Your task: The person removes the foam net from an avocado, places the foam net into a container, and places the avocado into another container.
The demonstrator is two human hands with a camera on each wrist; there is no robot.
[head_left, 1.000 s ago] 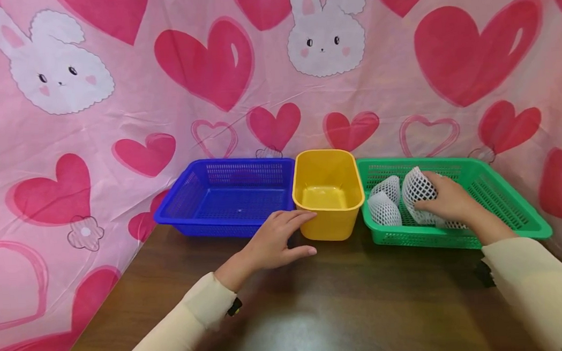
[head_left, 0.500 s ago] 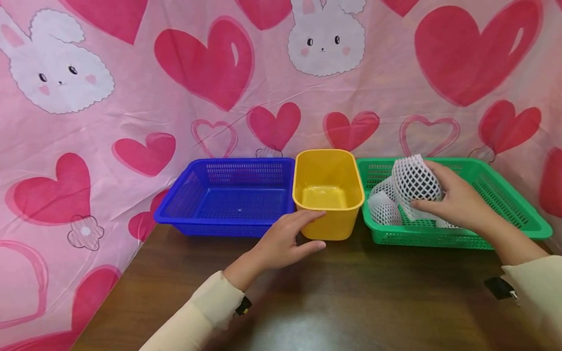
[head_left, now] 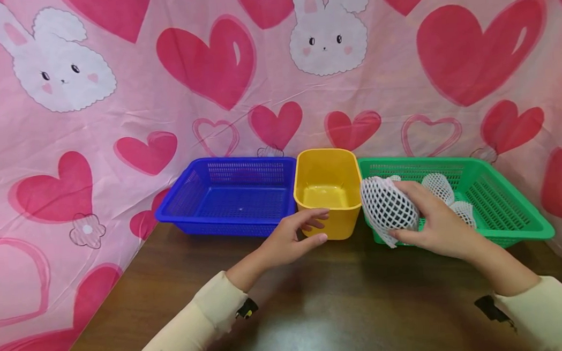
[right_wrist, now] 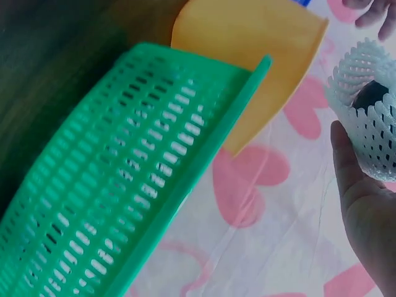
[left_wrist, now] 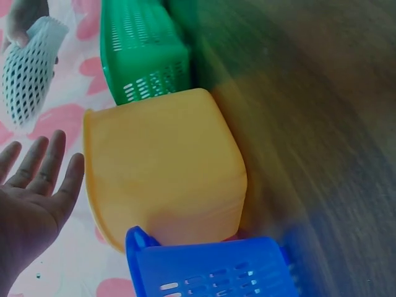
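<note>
My right hand (head_left: 439, 227) grips a white foam fruit net (head_left: 388, 206) over the front left corner of the green basket (head_left: 516, 231). A dark, rounded thing (right_wrist: 370, 94) shows through the net's open end in the right wrist view; its kind is unclear. My left hand (head_left: 290, 239) holds nothing. Its fingers are extended just in front of the yellow bin (head_left: 332, 226), and the left wrist view shows them spread beside that bin. More foam-netted pieces (head_left: 438, 187) lie inside the green basket, partly hidden behind my right hand.
A blue basket (head_left: 236, 229) stands left of the yellow bin, and the three containers form a row on the brown wooden table (head_left: 289, 304). Behind them hangs a pink cloth (head_left: 264, 64) with hearts and rabbits.
My right hand has lifted the netted piece out of the green basket and brought it left and toward me. My left hand has shifted slightly right.
</note>
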